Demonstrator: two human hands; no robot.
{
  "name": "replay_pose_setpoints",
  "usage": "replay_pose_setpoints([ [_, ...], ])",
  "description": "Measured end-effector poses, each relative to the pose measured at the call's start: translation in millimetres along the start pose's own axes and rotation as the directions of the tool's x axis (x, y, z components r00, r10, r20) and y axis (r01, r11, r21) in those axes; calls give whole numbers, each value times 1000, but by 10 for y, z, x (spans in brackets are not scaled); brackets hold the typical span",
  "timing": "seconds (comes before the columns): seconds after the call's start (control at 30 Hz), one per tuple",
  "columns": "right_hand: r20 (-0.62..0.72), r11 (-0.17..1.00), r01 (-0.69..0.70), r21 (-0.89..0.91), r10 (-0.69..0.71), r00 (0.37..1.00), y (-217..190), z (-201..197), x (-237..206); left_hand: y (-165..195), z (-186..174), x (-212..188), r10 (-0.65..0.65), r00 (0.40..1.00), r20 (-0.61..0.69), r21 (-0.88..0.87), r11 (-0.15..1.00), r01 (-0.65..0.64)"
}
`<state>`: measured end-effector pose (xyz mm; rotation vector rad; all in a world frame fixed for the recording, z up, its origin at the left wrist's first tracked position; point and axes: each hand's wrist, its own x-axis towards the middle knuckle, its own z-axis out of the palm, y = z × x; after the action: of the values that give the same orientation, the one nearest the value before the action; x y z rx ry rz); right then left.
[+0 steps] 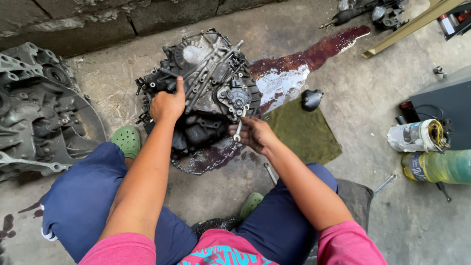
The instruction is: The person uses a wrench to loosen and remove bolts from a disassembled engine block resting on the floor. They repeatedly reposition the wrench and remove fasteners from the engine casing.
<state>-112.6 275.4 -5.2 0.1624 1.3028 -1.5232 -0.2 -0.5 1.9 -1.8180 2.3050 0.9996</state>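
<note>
The gearbox casing [206, 93] sits on the concrete floor [392, 216] between my feet, directly ahead of me. My left hand [168, 104] rests on the casing's left flank, fingers curled together and thumb pointing up against a rod. My right hand [255, 133] is at the casing's lower right edge, fingers clamped on a small spanner [239, 128] set at a fitting there.

Risks, in my judgement: a dark red oil spill [294, 68] runs from the casing toward the upper right, and more pools at its near edge by my right hand. Oily fingers could let the spanner slip off the fitting. The casing could shift if my left hand eases.

Surroundings: a second housing [39, 113] lies well left of the casing. An olive cloth [306, 132] lies just right of it, carrying a small black cap [311, 99]. A green bottle [436, 167] and a taped can [414, 136] lie far right. A loose wrench [270, 172] lies below my right hand.
</note>
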Motion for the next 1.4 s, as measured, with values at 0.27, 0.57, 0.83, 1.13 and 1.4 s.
replay_pose_setpoints([
  [0.27,-91,982,-60,-177,45,995,-88,-31,31,7,-19,-19,-8,1000,13,-4,1000,8],
  [0.57,244,30,268,-963,-326,913,-575,-375,49,4,-6,-14,6,1000,13,-10,1000,-6],
  [0.83,528,-609,210,-765,-405,747,-805,-55,1,9,-20,-22,0,1000,-7,-20,1000,0],
  [1.13,748,-621,422,-660,-493,444,-856,-182,-89,-15,14,7,0,1000,-14,-17,1000,-1],
  [1.4,276,97,405,-909,-589,759,-392,-299,-113,6,-11,-1,0,1000,-15,-28,1000,0],
])
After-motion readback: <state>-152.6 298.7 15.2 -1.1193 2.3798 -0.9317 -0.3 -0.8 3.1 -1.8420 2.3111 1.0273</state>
